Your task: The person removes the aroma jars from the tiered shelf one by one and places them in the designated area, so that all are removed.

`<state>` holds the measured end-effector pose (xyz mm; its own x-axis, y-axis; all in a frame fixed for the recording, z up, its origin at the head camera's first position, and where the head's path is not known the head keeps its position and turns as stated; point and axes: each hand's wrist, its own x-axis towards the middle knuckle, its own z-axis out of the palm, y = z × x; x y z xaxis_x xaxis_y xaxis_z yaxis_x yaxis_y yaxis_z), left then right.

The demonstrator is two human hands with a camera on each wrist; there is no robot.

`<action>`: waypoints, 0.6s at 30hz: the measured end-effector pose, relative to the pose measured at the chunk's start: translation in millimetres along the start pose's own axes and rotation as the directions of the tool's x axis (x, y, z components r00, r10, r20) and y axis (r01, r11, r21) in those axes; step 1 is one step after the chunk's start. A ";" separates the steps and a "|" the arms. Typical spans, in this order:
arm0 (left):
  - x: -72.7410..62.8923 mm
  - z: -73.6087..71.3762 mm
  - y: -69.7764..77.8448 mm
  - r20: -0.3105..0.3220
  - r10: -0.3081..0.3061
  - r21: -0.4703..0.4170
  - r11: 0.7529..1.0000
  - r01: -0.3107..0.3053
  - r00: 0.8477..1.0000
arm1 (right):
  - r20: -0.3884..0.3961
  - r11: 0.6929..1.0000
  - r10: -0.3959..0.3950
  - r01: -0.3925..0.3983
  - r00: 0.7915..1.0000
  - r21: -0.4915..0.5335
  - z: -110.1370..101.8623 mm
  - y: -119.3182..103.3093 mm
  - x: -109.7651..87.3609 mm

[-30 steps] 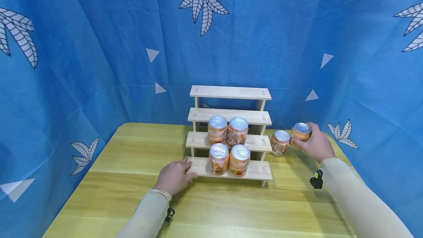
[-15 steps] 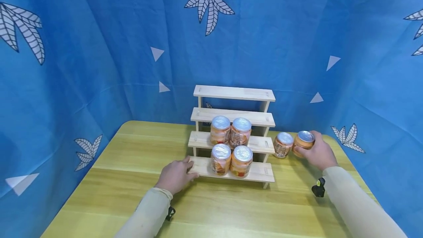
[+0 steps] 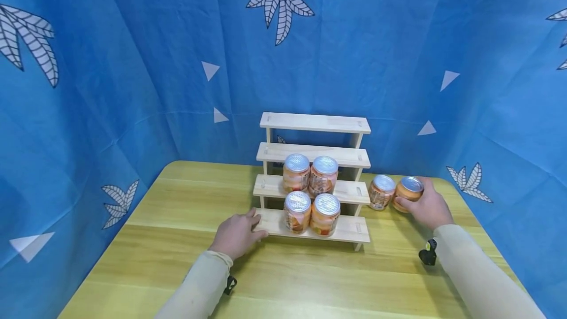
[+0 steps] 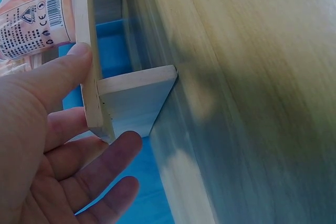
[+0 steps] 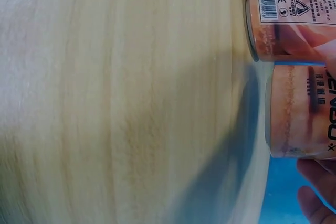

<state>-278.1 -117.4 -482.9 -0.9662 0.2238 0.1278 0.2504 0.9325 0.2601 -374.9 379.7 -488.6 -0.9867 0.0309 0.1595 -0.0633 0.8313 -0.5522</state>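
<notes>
My right hand [image 3: 431, 207] grips an orange-labelled can [image 3: 405, 197] with a silver lid from its right side. The can is upright, low at the table's back right; whether its base touches the wood I cannot tell. Close on its left stands a similar can [image 3: 380, 196]; in the right wrist view its label [image 5: 299, 9] shows a barcode. My left hand [image 3: 236, 235] holds the left end of the lowest board of a pale wooden tiered stand [image 3: 268, 220]. In the left wrist view the thumb [image 4: 79, 59] presses the board's upper face, with fingers around its end.
Two cans stand side by side on the lowest board, including a front can [image 3: 298, 215]. Two more, including a rear can [image 3: 296, 175], occupy the second board. The upper two boards [image 3: 314, 122] hold nothing. Blue patterned cloth [image 3: 283, 63] hangs behind the wooden table [image 3: 310, 279].
My right hand has lowered its can towards the table, beside the other can. The left hand keeps its hold on the stand. The head view has shifted slightly.
</notes>
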 end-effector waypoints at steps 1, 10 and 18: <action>-0.5 -0.3 -0.4 -0.001 -0.003 -0.002 1.000 0.003 1.000 | 0.002 1.000 -0.003 0.003 1.000 0.001 0.2 -0.1 0.5; -4.2 -3.3 1.1 0.007 -0.006 -0.026 1.000 0.006 1.000 | 0.042 1.000 -0.006 0.007 0.999 -0.027 1.1 6.3 0.5; -4.9 -5.7 1.5 0.009 0.002 0.004 1.000 -0.002 1.000 | 0.055 1.000 0.009 -0.008 0.998 -0.014 6.5 2.5 -1.3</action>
<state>-272.7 -118.7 -477.7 -0.9661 0.2286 0.1197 0.2525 0.9330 0.2562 -374.7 378.0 -495.5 -0.9940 0.0077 0.1090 -0.0529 0.8389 -0.5417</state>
